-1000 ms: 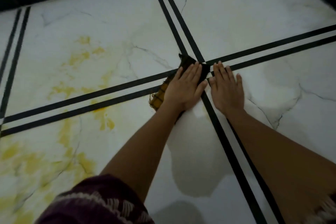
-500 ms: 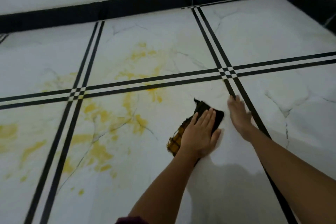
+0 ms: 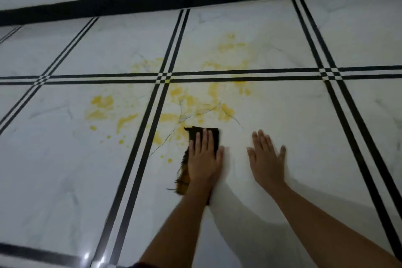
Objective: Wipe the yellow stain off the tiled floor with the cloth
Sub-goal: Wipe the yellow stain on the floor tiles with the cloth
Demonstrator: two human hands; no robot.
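Note:
A yellow stain (image 3: 191, 102) spreads in patches over several white marble tiles, around a crossing of black double lines. My left hand (image 3: 204, 159) lies flat on a dark cloth (image 3: 214, 137) with a frayed yellow-brown edge and presses it to the floor at the stain's near right edge. Most of the cloth is hidden under the palm. My right hand (image 3: 266, 156) rests flat on bare tile just right of the cloth, fingers spread, holding nothing.
The tiled floor (image 3: 304, 128) runs to a black skirting (image 3: 195, 0) under a pale wall at the back. Black double lines (image 3: 150, 115) divide the tiles. Small yellow drops (image 3: 120, 141) lie left of the cloth.
Both hands and the cloth have slid left, away from the right-hand line crossing, to the stain's edge. The view has tilted up and swung left, showing more stain.

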